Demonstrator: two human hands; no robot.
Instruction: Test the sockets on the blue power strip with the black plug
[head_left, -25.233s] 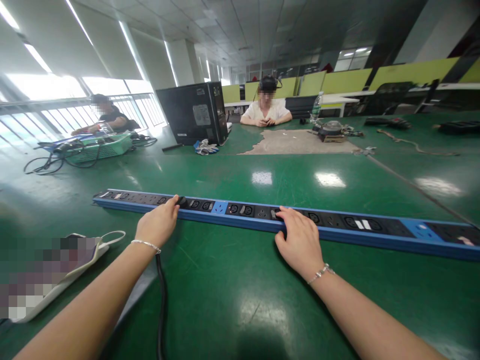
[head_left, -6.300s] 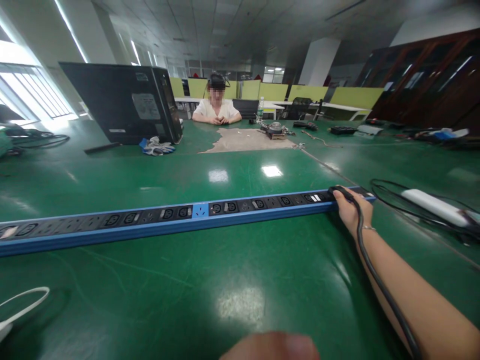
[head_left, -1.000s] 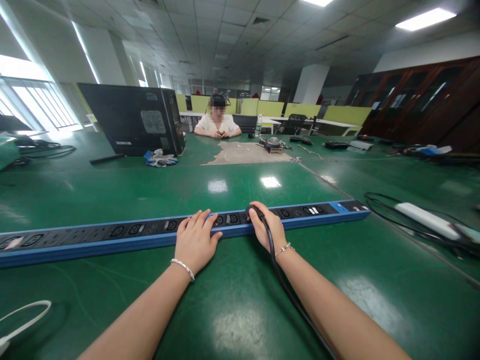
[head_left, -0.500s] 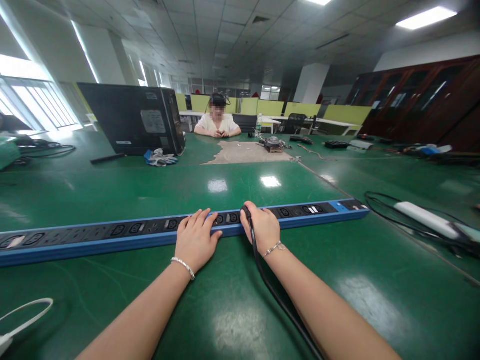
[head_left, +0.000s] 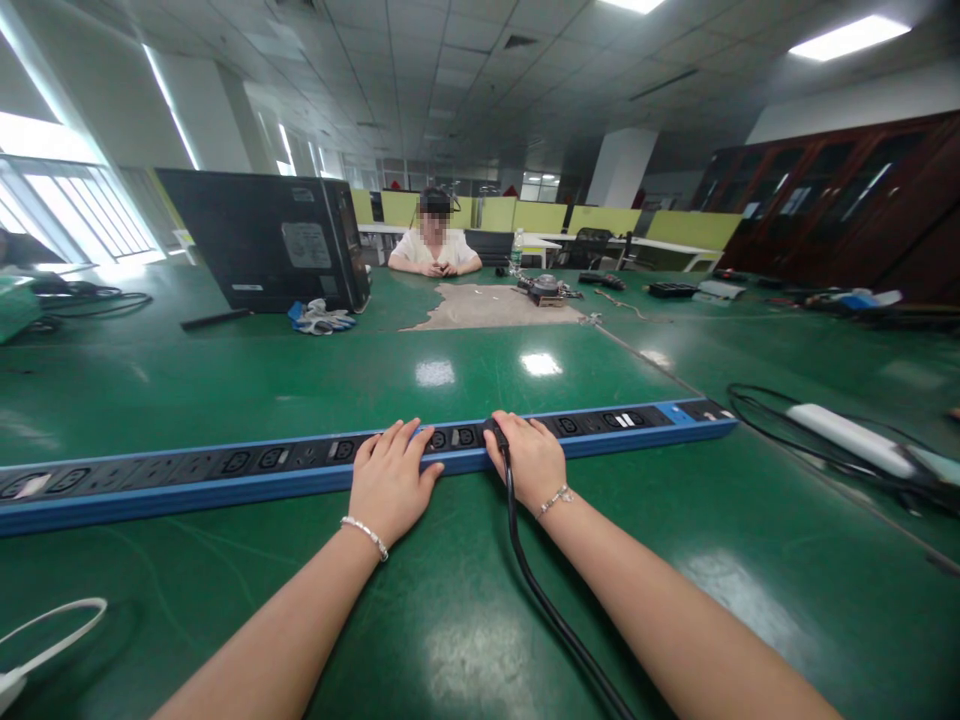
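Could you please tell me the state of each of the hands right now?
Left hand: open, resting on the power strip.
Right hand: closed, holding the black plug.

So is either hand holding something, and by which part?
The right hand holds the black cable by its plug; the left hand rests on the power strip.

Blue power strip (head_left: pixel 255 488): 9 o'clock end cut off; stretch under left hand (head_left: pixel 391 472) hidden. Black plug (head_left: pixel 499 434) mostly covered by right hand (head_left: pixel 531 464), seating unclear. Cable (head_left: pixel 517 545) cropped at 5 o'clock, white cord (head_left: pixel 15 682) at 8. Clutter (head_left: pixel 862 299) at 3 o'clock blurred.
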